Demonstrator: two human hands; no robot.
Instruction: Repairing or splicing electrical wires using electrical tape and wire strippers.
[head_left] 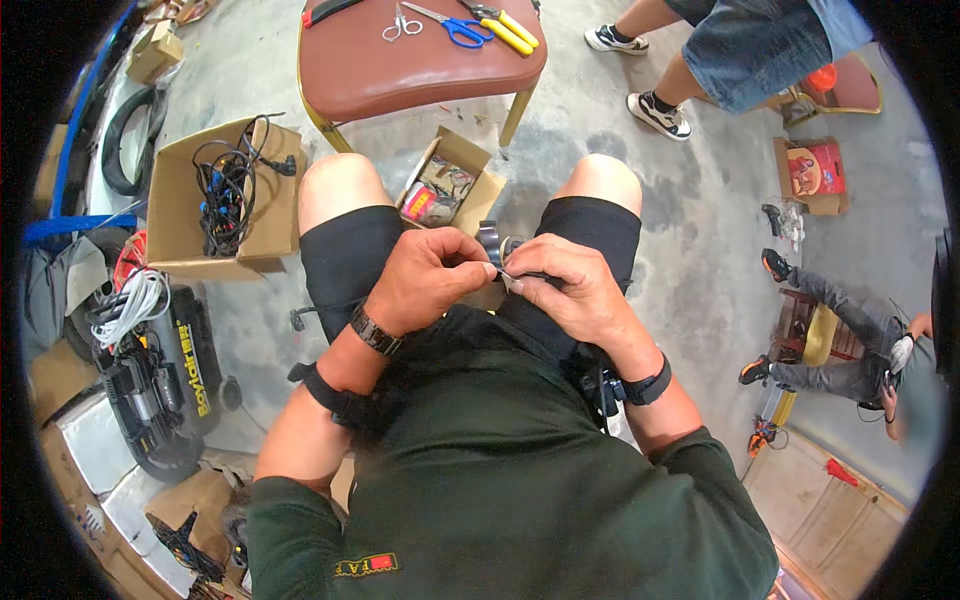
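Note:
My left hand (425, 275) and my right hand (568, 285) meet over my lap, between my knees. Both pinch a small pale piece at their fingertips, and a roll of dark tape (490, 240) shows just above my fingers. What the piece is stays too small to tell. A black watch sits on my left wrist and a black band on my right wrist.
A brown padded stool (400, 75) in front carries scissors (452, 27), small scissors (402, 24) and yellow-handled pliers (510, 30). An open small box (450, 185) lies between my knees. A cardboard box of black cables (225, 195) stands left. Other people sit and stand at right.

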